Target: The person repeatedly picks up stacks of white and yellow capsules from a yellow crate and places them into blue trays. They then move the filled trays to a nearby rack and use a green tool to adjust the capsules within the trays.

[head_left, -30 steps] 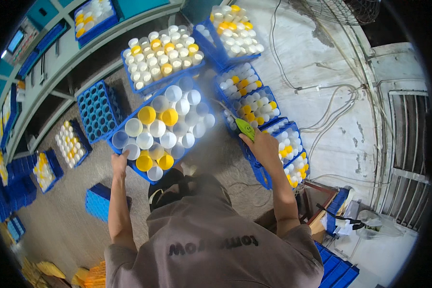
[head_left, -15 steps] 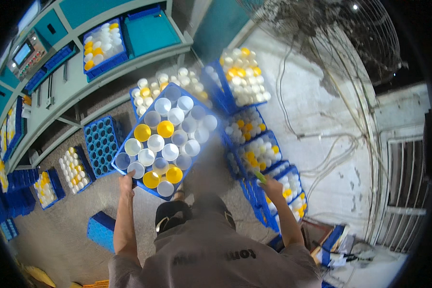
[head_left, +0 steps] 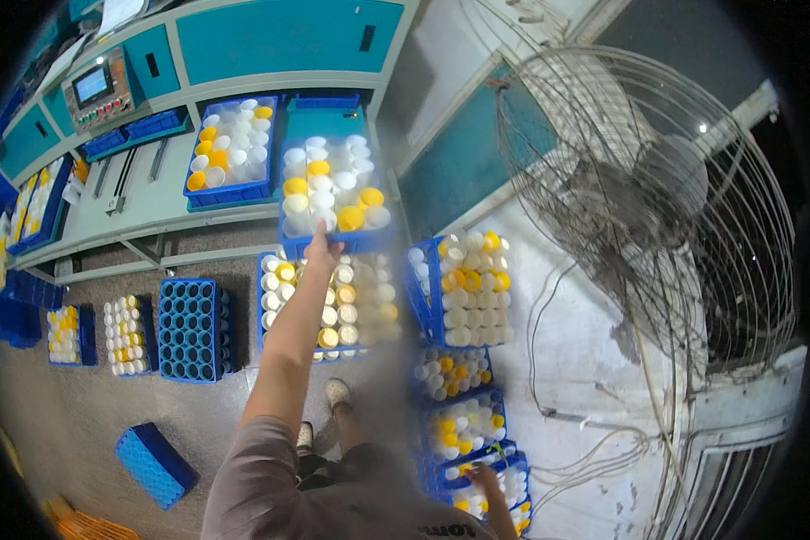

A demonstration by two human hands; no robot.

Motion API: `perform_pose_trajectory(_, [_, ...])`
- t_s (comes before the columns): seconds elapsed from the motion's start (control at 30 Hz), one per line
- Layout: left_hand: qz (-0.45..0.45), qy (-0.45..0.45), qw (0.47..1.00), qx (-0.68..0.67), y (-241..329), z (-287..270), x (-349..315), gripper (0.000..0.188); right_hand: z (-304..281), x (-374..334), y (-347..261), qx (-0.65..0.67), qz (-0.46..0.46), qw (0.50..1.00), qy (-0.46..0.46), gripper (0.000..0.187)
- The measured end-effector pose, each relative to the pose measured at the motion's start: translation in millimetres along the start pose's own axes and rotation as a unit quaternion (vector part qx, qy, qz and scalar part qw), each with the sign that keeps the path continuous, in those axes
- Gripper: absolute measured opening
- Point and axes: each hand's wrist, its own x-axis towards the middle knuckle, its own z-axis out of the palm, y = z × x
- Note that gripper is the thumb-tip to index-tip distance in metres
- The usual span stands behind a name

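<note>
My left hand (head_left: pixel 323 245) grips the near rim of a blue plastic crate (head_left: pixel 369 241) at arm's length, thumb on top. White and yellow cups (head_left: pixel 319 183) fill this crate, which is at the right end of the machine's bench; whether it rests there I cannot tell. Low on the right, my right hand (head_left: pixel 484 481) is closed by a slim green thing (head_left: pixel 495 450) whose kind is unclear. That hand is over blue crates of similar cups (head_left: pixel 466 423), and its fingers are partly hidden.
Another filled crate (head_left: pixel 231 193) sits on the bench beside a control panel (head_left: pixel 99 90). Below are cup-filled crates (head_left: pixel 337 310), an upright blue-green crate with round holes (head_left: pixel 192 328) and a tipped one (head_left: pixel 156 466). A large wire-caged fan (head_left: pixel 648 198) stands right.
My left hand has carried the crate of cups forward, away from my body, to the bench end. My right hand has stayed low at the right-hand crates. The view has shifted.
</note>
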Motion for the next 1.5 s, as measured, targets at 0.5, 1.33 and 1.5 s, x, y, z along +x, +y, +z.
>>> perform_pose_trajectory(0.5, [-0.045,0.244,0.703,0.667,36.8,-662.8,-165.0,0.061,102.6,151.9,-269.3,-0.334,-0.299,0.869,-0.209,0.045])
perform_pose_trajectory(1.33, [0.177,0.235,0.941,0.170,529.6,-922.7,-200.2,0.034,585.2,-25.8,-969.1,-0.371,-0.367,0.841,-0.142,0.041])
perform_pose_trajectory(1.5, [0.162,0.212,0.942,0.205,523.1,-1002.4,-213.3,0.024,626.7,-30.7,-1192.6,-0.222,-0.470,0.854,-0.029,0.061])
